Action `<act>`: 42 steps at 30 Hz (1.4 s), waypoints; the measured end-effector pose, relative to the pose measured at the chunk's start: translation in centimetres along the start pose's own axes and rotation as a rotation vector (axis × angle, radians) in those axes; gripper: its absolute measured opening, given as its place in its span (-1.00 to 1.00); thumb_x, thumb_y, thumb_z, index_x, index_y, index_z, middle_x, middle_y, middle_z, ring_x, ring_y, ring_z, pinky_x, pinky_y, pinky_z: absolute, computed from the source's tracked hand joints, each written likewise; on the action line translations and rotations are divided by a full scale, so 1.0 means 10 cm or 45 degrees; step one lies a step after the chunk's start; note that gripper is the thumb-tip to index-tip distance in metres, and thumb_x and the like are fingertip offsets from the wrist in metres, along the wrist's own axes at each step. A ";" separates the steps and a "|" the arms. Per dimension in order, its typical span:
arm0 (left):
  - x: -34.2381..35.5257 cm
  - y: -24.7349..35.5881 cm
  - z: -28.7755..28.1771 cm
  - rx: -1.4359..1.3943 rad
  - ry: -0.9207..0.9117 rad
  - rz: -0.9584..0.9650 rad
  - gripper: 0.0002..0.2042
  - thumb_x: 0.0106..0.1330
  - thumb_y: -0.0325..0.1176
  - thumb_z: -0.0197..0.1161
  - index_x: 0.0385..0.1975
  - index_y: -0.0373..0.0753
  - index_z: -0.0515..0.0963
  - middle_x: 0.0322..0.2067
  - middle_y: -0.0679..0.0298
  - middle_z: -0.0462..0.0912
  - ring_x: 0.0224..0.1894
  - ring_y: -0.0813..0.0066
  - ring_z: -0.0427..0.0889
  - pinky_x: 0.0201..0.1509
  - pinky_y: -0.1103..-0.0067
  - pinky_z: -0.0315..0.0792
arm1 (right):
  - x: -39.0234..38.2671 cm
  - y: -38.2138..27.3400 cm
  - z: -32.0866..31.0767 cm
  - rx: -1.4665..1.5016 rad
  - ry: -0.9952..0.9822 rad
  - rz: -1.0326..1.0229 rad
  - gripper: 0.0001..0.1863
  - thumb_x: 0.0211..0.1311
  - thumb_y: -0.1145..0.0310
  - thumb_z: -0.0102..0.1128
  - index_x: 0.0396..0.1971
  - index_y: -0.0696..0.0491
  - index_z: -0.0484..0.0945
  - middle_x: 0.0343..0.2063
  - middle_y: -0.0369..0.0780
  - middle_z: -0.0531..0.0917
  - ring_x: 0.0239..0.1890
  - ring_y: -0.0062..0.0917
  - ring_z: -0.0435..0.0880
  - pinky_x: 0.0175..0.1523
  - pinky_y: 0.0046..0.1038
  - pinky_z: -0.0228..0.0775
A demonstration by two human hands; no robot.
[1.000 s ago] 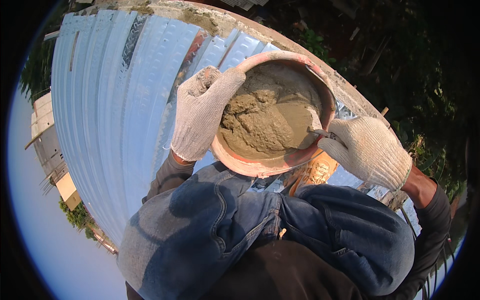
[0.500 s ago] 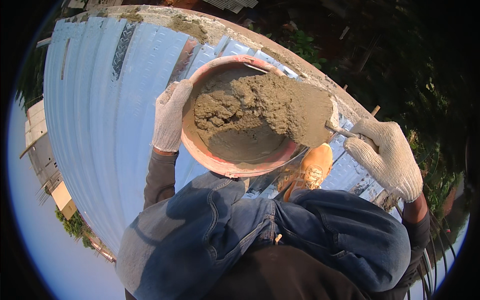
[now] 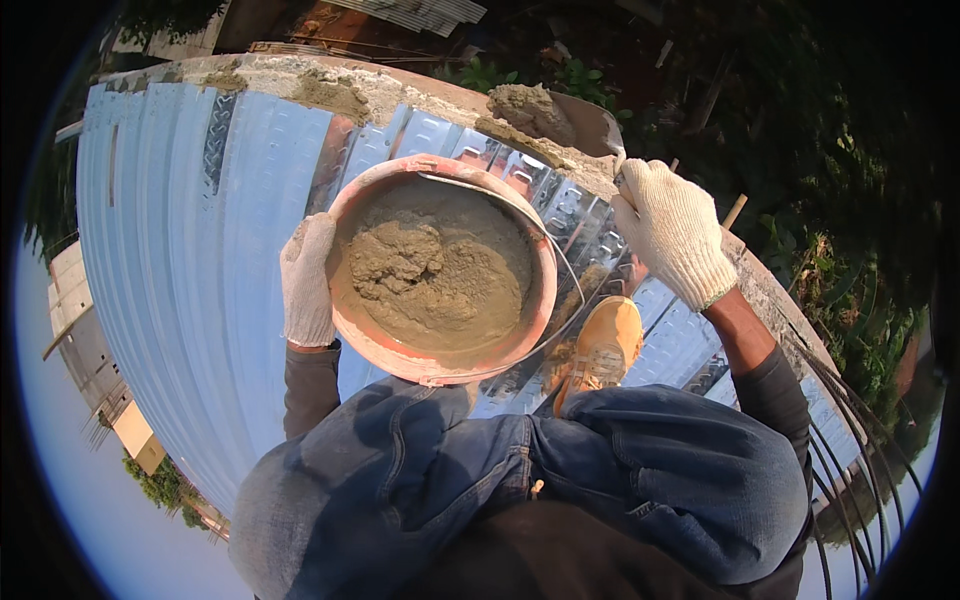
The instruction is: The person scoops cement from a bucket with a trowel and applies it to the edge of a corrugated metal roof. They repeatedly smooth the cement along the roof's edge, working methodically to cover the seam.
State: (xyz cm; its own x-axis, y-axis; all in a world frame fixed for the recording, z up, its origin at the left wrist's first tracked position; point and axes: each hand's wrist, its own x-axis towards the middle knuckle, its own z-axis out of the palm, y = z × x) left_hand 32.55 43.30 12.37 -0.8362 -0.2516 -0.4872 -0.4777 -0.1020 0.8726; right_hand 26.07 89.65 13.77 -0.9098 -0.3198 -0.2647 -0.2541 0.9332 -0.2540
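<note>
My left hand [image 3: 308, 281], in a pale knitted glove, grips the rim of a reddish bucket [image 3: 545, 290] at its left side. Wet grey-brown mortar [image 3: 440, 270] lies in the bucket, heaped toward the left of its middle. My gloved right hand [image 3: 672, 228] is closed round the handle of a trowel [image 3: 592, 124], out beyond the bucket's far right side. A lump of mortar rides on the trowel's blade, which is over the rough wall edge. The bucket's wire handle [image 3: 572, 265] hangs along its right side.
Ribbed blue-grey metal sheeting [image 3: 190, 300] spreads beneath the bucket. A rough concrete wall edge [image 3: 400, 90] curves along the far side, with mortar patches [image 3: 330, 95] on it. My tan shoe [image 3: 608, 340] rests on the sheeting. Dark bars [image 3: 850, 430] stick out at lower right; plants grow beyond the wall.
My right hand has lifted the loaded trowel out of the bucket and carried it away to the far wall edge. The bucket and my left hand sit slightly lower and further left in view.
</note>
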 end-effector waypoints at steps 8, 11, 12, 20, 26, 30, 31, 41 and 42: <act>0.00 0.03 0.03 0.014 0.016 0.004 -0.70 0.76 -0.11 0.36 0.08 -0.26 0.74 -0.08 0.35 0.79 -0.13 0.59 0.74 -0.03 0.53 0.71 | -0.19 -0.39 0.37 -0.219 -0.107 -0.174 -0.60 0.36 0.36 0.43 0.10 0.25 0.67 -0.24 -0.05 0.81 -0.22 -0.20 0.90 -0.18 -0.19 0.68; 0.03 0.03 -0.01 0.054 -0.022 0.003 -0.66 0.76 -0.08 0.36 0.10 -0.29 0.73 -0.05 0.32 0.80 -0.10 0.57 0.76 -0.01 0.52 0.71 | -0.19 -0.48 0.30 -0.230 -0.208 -0.150 -0.62 0.41 0.34 0.38 0.11 0.25 0.68 -0.26 -0.09 0.81 -0.25 -0.27 0.90 -0.18 -0.20 0.69; 0.01 0.05 0.00 0.045 -0.011 -0.003 -0.65 0.76 -0.07 0.36 0.11 -0.30 0.73 -0.05 0.31 0.80 -0.09 0.57 0.76 0.00 0.51 0.71 | -0.19 -0.47 0.28 -0.235 -0.191 -0.174 -0.61 0.40 0.35 0.39 0.11 0.26 0.68 -0.26 -0.07 0.81 -0.25 -0.25 0.90 -0.17 -0.19 0.70; -0.03 0.05 0.00 0.039 0.028 -0.016 -0.60 0.74 -0.03 0.37 0.13 -0.32 0.74 -0.05 0.29 0.81 -0.07 0.54 0.78 0.00 0.50 0.71 | 0.13 0.03 -0.38 0.029 -0.448 -0.136 -0.75 0.41 0.40 0.41 0.02 0.12 0.76 -0.25 -0.05 0.83 -0.25 -0.13 0.91 -0.13 -0.17 0.80; 0.00 0.00 -0.06 0.051 0.017 0.007 -0.62 0.74 -0.03 0.38 0.09 -0.30 0.74 -0.07 0.31 0.80 -0.11 0.57 0.76 -0.02 0.52 0.69 | 0.40 0.22 -0.22 0.049 -0.056 -0.088 -0.80 0.40 0.44 0.38 -0.06 0.13 0.84 -0.24 0.00 0.85 -0.27 -0.12 0.93 -0.16 -0.12 0.80; 0.00 0.00 -0.02 0.075 0.025 0.009 -0.60 0.73 -0.01 0.38 0.09 -0.30 0.73 -0.07 0.34 0.79 -0.12 0.61 0.74 -0.05 0.55 0.67 | 0.60 0.18 0.05 -0.025 -0.212 -0.156 -0.75 0.36 0.41 0.42 -0.03 0.14 0.83 -0.24 0.03 0.85 -0.24 -0.08 0.93 -0.16 -0.09 0.80; -0.02 0.01 0.01 0.067 0.027 -0.001 -0.59 0.73 0.00 0.38 0.09 -0.31 0.73 -0.07 0.34 0.79 -0.12 0.61 0.73 -0.05 0.55 0.67 | 0.54 0.16 0.12 -0.003 -0.172 -0.205 -0.75 0.35 0.42 0.43 -0.03 0.16 0.82 -0.24 0.05 0.85 -0.25 -0.06 0.93 -0.17 -0.09 0.80; -0.03 0.05 0.02 0.005 -0.036 -0.030 -0.61 0.74 0.00 0.37 0.08 -0.29 0.73 -0.07 0.35 0.77 -0.08 0.61 0.71 -0.03 0.51 0.67 | 0.04 0.19 -0.11 0.040 -0.294 -0.252 -0.78 0.27 0.48 0.43 -0.10 0.16 0.80 -0.32 -0.01 0.85 -0.26 -0.10 0.93 -0.15 -0.12 0.81; -0.04 0.07 0.02 0.021 -0.021 -0.030 -0.64 0.75 -0.02 0.36 0.03 -0.27 0.71 -0.08 0.37 0.75 -0.09 0.63 0.68 -0.03 0.52 0.64 | 0.14 0.21 -0.19 0.048 -0.394 -0.233 -0.77 0.28 0.46 0.43 -0.09 0.15 0.80 -0.30 -0.01 0.86 -0.26 -0.10 0.93 -0.14 -0.12 0.81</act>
State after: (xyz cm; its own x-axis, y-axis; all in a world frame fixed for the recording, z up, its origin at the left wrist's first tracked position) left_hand 32.53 43.49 13.14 -0.8290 -0.2337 -0.5082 -0.5015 -0.0916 0.8603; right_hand 23.68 91.47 14.66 -0.7061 -0.5212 -0.4794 -0.3862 0.8508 -0.3563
